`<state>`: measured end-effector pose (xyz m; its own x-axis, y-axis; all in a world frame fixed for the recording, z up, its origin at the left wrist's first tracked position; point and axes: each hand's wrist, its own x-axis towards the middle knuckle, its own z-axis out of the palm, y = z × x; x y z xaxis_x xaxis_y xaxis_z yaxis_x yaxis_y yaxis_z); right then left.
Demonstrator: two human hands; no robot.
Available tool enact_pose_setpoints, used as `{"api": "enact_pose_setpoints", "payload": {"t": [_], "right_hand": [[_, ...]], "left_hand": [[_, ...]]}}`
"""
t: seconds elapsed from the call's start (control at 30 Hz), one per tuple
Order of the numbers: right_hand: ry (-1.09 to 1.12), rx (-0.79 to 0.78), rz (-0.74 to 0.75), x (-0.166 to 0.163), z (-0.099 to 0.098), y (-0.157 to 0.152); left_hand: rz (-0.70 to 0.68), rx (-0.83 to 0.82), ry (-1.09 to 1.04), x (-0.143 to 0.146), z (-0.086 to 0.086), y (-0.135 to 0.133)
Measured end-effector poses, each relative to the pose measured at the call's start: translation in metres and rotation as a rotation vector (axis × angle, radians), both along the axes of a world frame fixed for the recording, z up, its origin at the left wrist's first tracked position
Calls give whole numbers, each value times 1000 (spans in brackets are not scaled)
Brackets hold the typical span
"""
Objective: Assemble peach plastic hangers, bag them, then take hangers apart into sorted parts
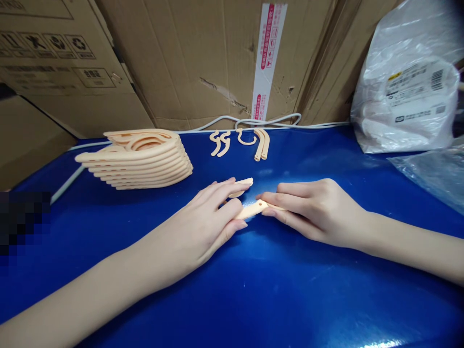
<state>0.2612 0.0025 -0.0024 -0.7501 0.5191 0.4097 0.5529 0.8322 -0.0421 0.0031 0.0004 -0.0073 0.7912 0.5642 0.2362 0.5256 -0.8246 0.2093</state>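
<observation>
My left hand (pixel 213 217) is closed on a cream plastic hanger arm (pixel 250 210), whose end with a small round hole points right. Another cream plastic piece (pixel 245 183) shows at the fingertips of the same hand, mostly covered by the fingers. My right hand (pixel 311 208) pinches a thin cream hanger piece (pixel 276 207) whose tip meets the holed end; most of it is hidden under the fingers. Beyond the hands lie two S-shaped hanger pieces (pixel 222 144), a curved hanger hook (pixel 247 138) and two hanger arms (pixel 262 145) side by side.
A stack of cream folded hangers (pixel 145 162) stands at the left on the blue tabletop (pixel 232 299). Cardboard boxes (pixel 203 58) line the back, with a white cable (pixel 203 128) along their foot. A labelled clear plastic bag (pixel 406 96) sits at the back right.
</observation>
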Motion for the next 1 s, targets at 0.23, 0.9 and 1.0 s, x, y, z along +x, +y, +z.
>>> {"api": "enact_pose_setpoints", "payload": {"t": [0.23, 0.9, 1.0], "right_hand": [[1, 82, -5, -1, 1, -1], [0, 212, 8, 1, -2, 0], [-17, 252, 15, 2, -2, 0]], "left_hand": [[-13, 20, 1, -2, -1, 1], [-44, 21, 19, -2, -3, 1], [-47, 20, 19, -3, -3, 1]]}}
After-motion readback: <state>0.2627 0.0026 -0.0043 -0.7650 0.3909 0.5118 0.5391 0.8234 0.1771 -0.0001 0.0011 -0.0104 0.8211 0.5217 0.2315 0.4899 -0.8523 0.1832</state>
